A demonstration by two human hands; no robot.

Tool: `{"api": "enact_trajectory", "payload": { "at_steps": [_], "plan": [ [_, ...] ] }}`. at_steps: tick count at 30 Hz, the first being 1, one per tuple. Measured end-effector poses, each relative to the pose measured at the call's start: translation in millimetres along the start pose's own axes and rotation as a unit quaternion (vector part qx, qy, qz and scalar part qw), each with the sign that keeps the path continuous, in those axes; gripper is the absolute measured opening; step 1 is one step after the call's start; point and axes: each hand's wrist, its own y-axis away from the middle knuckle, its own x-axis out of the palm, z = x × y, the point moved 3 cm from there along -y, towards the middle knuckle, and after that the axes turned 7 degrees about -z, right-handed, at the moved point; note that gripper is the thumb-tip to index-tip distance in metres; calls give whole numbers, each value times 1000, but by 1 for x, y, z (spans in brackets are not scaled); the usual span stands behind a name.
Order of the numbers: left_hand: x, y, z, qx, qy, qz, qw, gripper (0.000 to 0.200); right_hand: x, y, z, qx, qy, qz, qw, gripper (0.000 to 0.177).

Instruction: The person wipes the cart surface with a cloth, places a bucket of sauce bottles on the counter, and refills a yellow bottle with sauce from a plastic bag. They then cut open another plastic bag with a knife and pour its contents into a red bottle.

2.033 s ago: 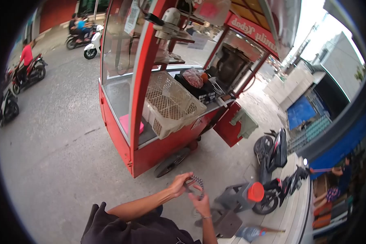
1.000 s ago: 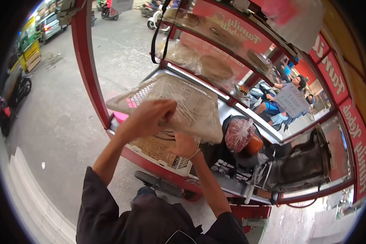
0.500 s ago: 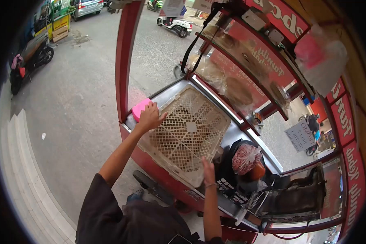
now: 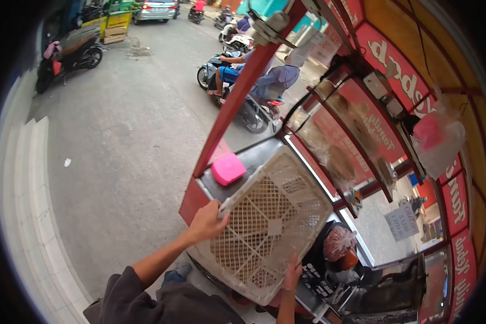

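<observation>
A shallow off-white plastic crate with a lattice base is held between my two hands, tilted at the near edge of the cart counter. My left hand is closed over its left rim, fingers curled around the edge. My right hand grips the right side near the lower corner, with some fingers hidden behind the rim. Brown shapes show faintly through the lattice, and I cannot make out what they are. A pink plastic box lies on the metal counter, just beyond the crate's upper left corner.
Right of the crate stand a bag of reddish food and an orange-red container, beside a dark griddle. Shelves with bagged flatbreads rise behind. A red post frames the cart's left; a motorbike passes on the street.
The crate has come off the counter's far part toward me and tilted. My left hand has moved from beside the pink box to the crate's rim. The camera view has shifted.
</observation>
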Motion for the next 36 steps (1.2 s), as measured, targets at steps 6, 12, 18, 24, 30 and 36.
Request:
{"api": "enact_trajectory", "payload": {
  "at_steps": [6, 12, 18, 24, 30, 36],
  "plan": [
    [-116, 89, -4, -49, -4, 73, 996, 39, 18, 90, -9, -185, 84, -26, 979, 52],
    [-227, 185, 88, -223, 111, -43, 968, 38, 133, 169, -6, -136, -2, 178, 974, 40],
    [-268, 289, 204, -304, 238, -258, 886, 31, 292, 174, -70, -155, 108, 394, 899, 42],
    [-260, 315, 320, -389, 180, -383, 818, 28, 434, 140, -152, -123, 307, 562, 758, 54],
    [-300, 236, 392, -400, 110, -401, 817, 16, 515, 61, -195, -110, 321, 440, 831, 57],
    [-366, 121, 418, -386, -75, -346, 852, 25, 562, 1, -212, 211, 243, 258, 911, 59]
  ]
}}
